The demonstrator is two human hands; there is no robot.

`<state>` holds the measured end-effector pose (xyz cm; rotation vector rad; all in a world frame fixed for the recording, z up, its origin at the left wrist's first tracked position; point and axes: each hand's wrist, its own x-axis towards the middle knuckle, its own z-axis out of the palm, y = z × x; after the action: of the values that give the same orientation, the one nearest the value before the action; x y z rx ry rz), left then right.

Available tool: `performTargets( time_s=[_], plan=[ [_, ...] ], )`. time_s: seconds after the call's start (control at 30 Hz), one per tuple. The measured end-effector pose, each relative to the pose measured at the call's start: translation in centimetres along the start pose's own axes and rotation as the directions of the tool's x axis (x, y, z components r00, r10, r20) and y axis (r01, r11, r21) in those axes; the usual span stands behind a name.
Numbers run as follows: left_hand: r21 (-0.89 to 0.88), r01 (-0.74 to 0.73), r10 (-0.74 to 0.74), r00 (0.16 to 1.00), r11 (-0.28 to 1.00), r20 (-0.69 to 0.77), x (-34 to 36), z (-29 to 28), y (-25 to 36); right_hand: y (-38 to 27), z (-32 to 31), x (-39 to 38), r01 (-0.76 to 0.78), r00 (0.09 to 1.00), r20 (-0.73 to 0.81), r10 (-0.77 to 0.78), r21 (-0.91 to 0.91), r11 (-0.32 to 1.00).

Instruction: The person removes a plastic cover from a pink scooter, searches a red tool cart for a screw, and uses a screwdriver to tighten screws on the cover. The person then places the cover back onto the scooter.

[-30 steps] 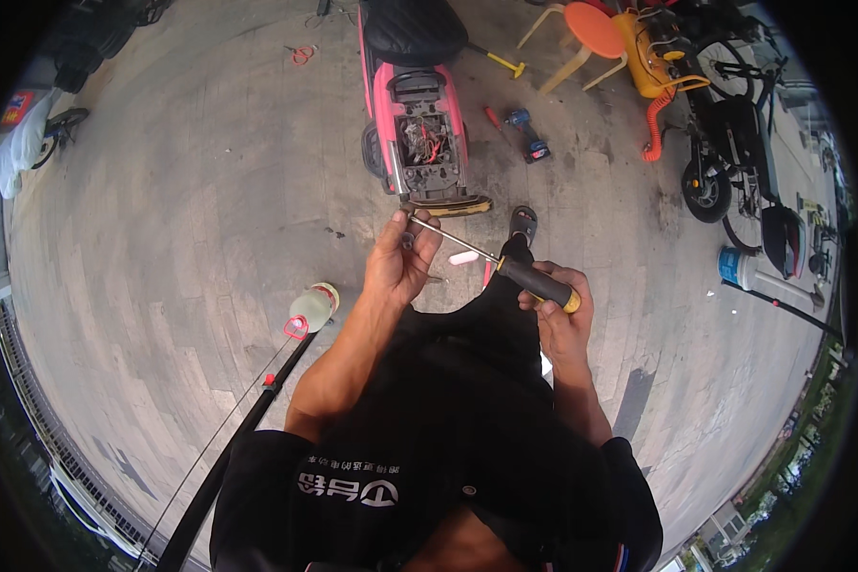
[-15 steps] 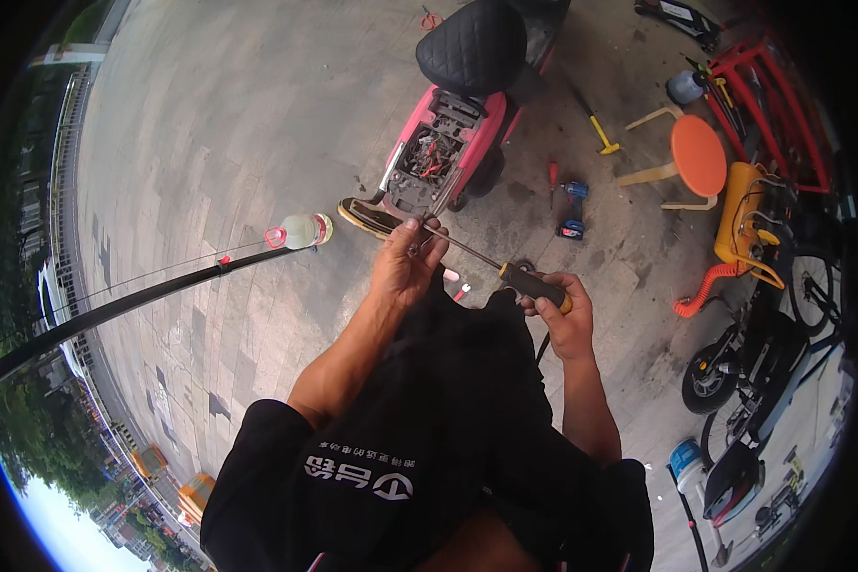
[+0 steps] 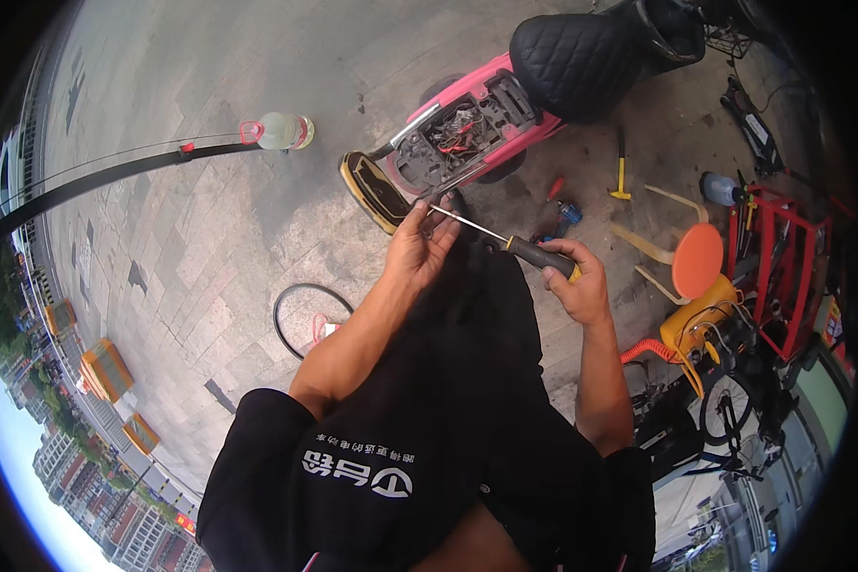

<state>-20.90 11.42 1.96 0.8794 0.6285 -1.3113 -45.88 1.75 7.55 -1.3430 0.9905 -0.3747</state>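
My right hand (image 3: 582,281) grips the yellow-and-black handle of a long screwdriver (image 3: 534,253). Its thin metal shaft points up-left to my left hand (image 3: 419,248), whose fingers are closed around the tip; any small part there is too hidden to name. Just beyond my fingers stands a pink scooter (image 3: 500,143), its inner compartment (image 3: 453,138) exposed with tangled wires, below a black quilted seat (image 3: 582,62). A black board with a tan edge (image 3: 362,186) is at the scooter's near end, partly behind my left hand.
A clear bottle (image 3: 284,131) is at upper left, a black ring (image 3: 278,319) left of me. Rightward are a yellow hammer (image 3: 621,176), blue drill (image 3: 570,212), orange stool (image 3: 696,262), red rack (image 3: 801,276), yellow compressor (image 3: 686,324) and bicycle (image 3: 725,415).
The view has swung right, so the scooter now lies diagonally and more of the right-hand clutter shows. Both hands still hold the screwdriver, which has shifted slightly upward in the picture.
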Motion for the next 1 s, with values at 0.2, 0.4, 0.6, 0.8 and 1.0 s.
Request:
performTargets(
  time_s=[0.2, 0.4, 0.6, 0.8, 1.0],
  plan=[
    [-0.046, -0.096, 0.093, 0.993, 0.994, -0.073, 0.2, 1.4, 0.6, -0.4, -2.9, 8.1, -0.156, 0.966, 0.230, 0.117, 0.159, 0.975],
    [-0.039, -0.265, 0.256, 0.954, 0.963, -0.157, 0.1, 2.6, 0.0, 2.2, -4.5, 17.1, -0.298, 0.843, 0.511, 0.167, 0.187, 0.936],
    [0.009, -0.340, 0.330, 0.905, 0.940, -0.268, -0.4, 4.5, -1.1, 3.7, -4.7, 22.6, -0.410, 0.729, 0.661, 0.179, 0.212, 0.887],
    [0.024, -0.385, 0.375, 0.880, 0.923, -0.291, -0.3, 6.4, -1.4, 3.2, -4.0, 24.1, -0.450, 0.678, 0.714, 0.177, 0.212, 0.868],
    [0.050, -0.363, 0.360, 0.881, 0.930, -0.307, -0.3, 7.3, -1.4, 3.4, -4.0, 25.5, -0.458, 0.660, 0.730, 0.175, 0.207, 0.864]
  ],
)
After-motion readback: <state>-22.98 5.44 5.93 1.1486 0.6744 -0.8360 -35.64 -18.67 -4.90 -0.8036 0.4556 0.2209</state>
